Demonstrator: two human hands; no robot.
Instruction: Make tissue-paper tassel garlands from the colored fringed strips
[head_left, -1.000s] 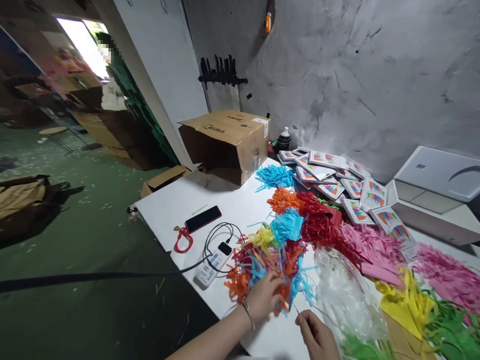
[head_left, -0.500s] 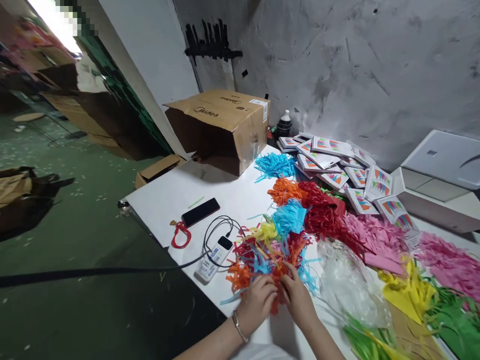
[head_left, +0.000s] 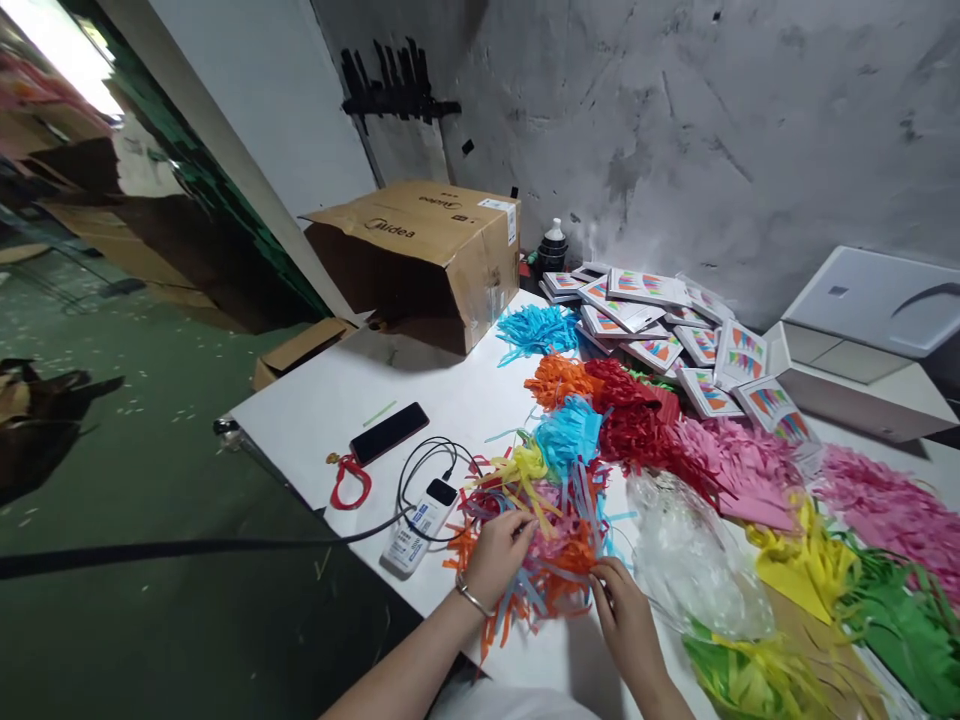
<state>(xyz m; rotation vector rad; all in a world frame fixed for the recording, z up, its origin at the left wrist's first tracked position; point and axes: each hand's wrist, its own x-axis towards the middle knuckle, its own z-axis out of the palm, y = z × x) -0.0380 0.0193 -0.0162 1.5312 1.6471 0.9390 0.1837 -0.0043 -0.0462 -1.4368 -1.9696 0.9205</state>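
A multicoloured heap of cut paper fringe (head_left: 559,540) lies near the front edge of the white table (head_left: 300,385). My left hand (head_left: 504,555), with a bracelet at the wrist, is at the heap's left side, its fingers closed on strands of the fringe. At the heap's right edge my right hand (head_left: 619,605) pinches a pale blue strip (head_left: 555,573). Yellow fringe (head_left: 525,463) and a light blue fringe bundle (head_left: 570,435) lie just beyond the hands.
Left of the heap are a power bank (head_left: 420,530) with cables and a phone (head_left: 390,432). An open carton (head_left: 420,250) and packets (head_left: 645,287) stand behind. Clear plastic (head_left: 697,560), pink fringe (head_left: 739,465) and green fringe (head_left: 911,635) lie right.
My hands have moved apart, the left up and leftward, the right slightly rightward and down. Orange and blue strands now spread toward the table's front edge. The view has shifted slightly.
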